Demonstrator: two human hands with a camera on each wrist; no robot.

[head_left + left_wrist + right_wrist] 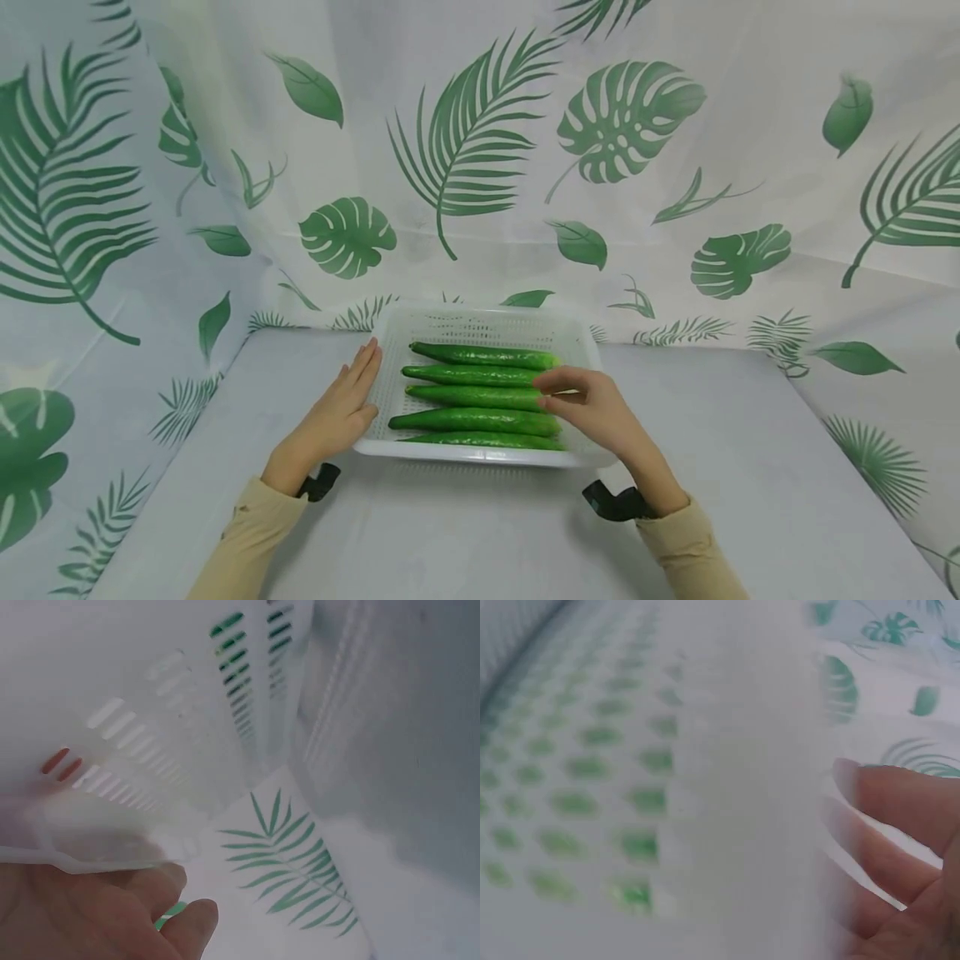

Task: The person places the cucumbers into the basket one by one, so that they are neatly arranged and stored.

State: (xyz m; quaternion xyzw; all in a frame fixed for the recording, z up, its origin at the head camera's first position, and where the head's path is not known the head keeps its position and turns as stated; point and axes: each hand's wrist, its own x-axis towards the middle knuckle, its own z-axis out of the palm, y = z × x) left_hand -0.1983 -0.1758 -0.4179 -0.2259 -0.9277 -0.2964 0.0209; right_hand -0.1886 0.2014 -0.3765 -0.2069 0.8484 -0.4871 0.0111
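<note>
A white perforated plastic basket (pixel 487 454) stands on the table with several long green cucumbers (pixel 480 419) lying crosswise in it, side by side. My left hand (pixel 341 412) rests against the basket's left rim, fingers straight; the left wrist view shows its fingers (pixel 191 926) at the basket's edge. Over the basket's right end, my right hand (pixel 592 408) has its thumb and fingers apart and gently bent, close to the cucumber tips. Whether they touch a cucumber is hard to tell. In the right wrist view the basket wall (pixel 735 787) partly hides these fingers (pixel 900 802).
A pale cloth covers the table (pixel 465 533). Behind and at both sides hangs a white curtain (pixel 510 275) with green leaf prints, close to the basket's back edge. Black straps (pixel 618 502) circle both wrists below beige sleeves.
</note>
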